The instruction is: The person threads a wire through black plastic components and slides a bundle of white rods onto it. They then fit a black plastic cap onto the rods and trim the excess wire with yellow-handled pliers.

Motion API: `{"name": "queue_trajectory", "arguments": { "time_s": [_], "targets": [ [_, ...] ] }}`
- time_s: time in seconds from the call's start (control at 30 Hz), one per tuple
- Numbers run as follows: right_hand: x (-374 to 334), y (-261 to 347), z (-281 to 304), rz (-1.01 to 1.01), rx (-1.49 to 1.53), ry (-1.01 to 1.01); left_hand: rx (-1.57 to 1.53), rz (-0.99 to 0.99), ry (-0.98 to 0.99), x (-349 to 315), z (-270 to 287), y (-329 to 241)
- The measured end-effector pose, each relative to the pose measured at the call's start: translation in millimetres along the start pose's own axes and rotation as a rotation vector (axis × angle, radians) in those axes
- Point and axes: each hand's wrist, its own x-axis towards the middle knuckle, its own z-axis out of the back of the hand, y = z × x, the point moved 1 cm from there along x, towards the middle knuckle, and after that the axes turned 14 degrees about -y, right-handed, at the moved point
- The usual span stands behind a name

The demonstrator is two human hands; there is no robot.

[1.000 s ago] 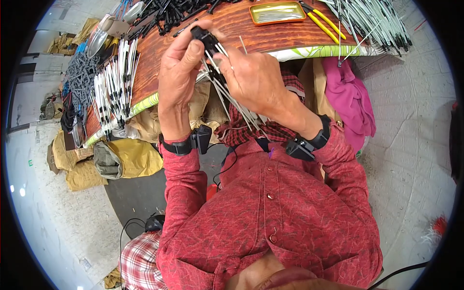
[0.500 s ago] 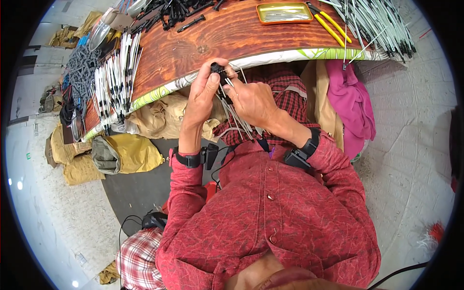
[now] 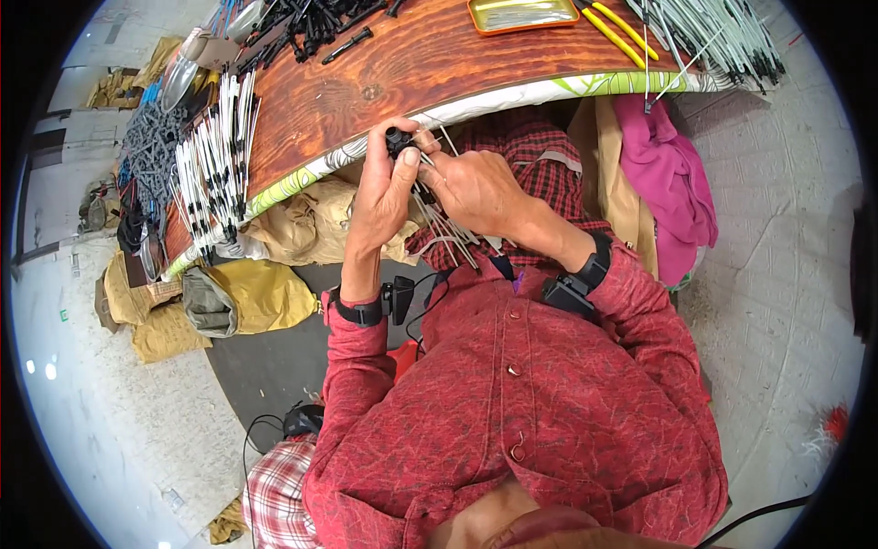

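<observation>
My left hand (image 3: 379,203) is closed round a black plastic piece (image 3: 398,140) with a round, hollow-looking end, its thumb pressed against the side. Close against it, my right hand (image 3: 485,190) has its fingers pinched together on a thin pale rod that meets the black piece. Several thin white rods (image 3: 446,231) with dark parts slant down below both hands, over my lap. How they attach is hidden by the fingers. Both hands are just in front of the table edge, above a red-and-black checked cloth (image 3: 549,178).
On the wooden table (image 3: 384,73) lie black plastic pieces (image 3: 320,27), an orange-rimmed tray (image 3: 521,16) of thin rods and yellow-handled pliers (image 3: 622,35). Bundled white rods (image 3: 218,156) stand at the left edge, more (image 3: 722,46) at far right. A pink cloth (image 3: 663,183) hangs below.
The view has shifted slightly, so the table things sit higher and further left. The black piece's round end is tipped a little more toward me. Both hands keep their hold.
</observation>
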Motion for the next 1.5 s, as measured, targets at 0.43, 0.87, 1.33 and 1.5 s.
{"name": "queue_trajectory", "arguments": {
  "time_s": [0.43, 0.87, 1.33, 1.5],
  "targets": [
    [-7.4, 6.0, -0.7, -0.194, 0.323, 0.083, -0.216, 0.002, -0.112, -1.4, 23.4, 18.4],
    [-12.6, -0.7, -20.6, -0.082, 0.202, -0.165, -0.233, -0.016, -0.010, 0.0, 27.8, 16.3],
    [-17.2, -3.4, -24.0, 0.005, 0.106, -0.178, -0.211, -0.029, 0.043, -2.6, 24.9, 15.2],
    [-15.7, 1.0, -19.1, -0.017, 0.094, -0.165, -0.141, -0.055, 0.068, -3.9, 21.9, 8.9]
  ]
}}
